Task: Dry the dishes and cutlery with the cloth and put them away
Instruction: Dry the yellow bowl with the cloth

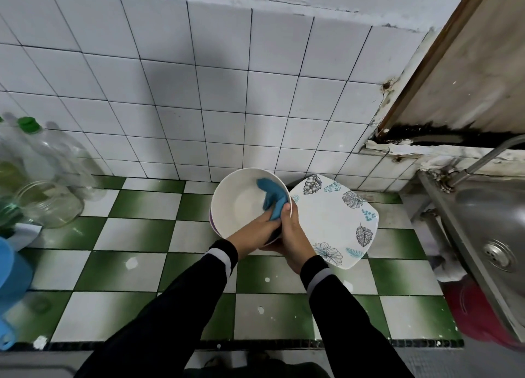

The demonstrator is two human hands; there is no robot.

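Our left hand (255, 231) reaches into the bowl (231, 204) with its fingers closed on a bunched blue cloth (271, 194). The loose end of the cloth fans up the inner wall toward 1 o'clock, so we judge we are part-way through wiping the inside. Our right hand (292, 232) meets the left at the bowl's 4 o'clock edge and is clamped on the rim, thumb on top beside the cloth and the other fingers hidden underneath. That grip tips the bowl's mouth up toward us, which gives the cloth hand a firm wall to rub against. The bowl is lifted above the green-and-white tiled counter (136, 235), not resting on it.

At 3 o'clock from the hands, just beside the bowl, a square leaf-patterned plate (332, 218) lies flat on the counter. We cannot tell whether it has been dried yet. Further out at 3 o'clock the steel sink (488, 224) sits under its tap (483, 157). Well away at 9 o'clock, clear bottles (42, 147) and a glass jar (49, 204) stand against the wall. We see no cutlery
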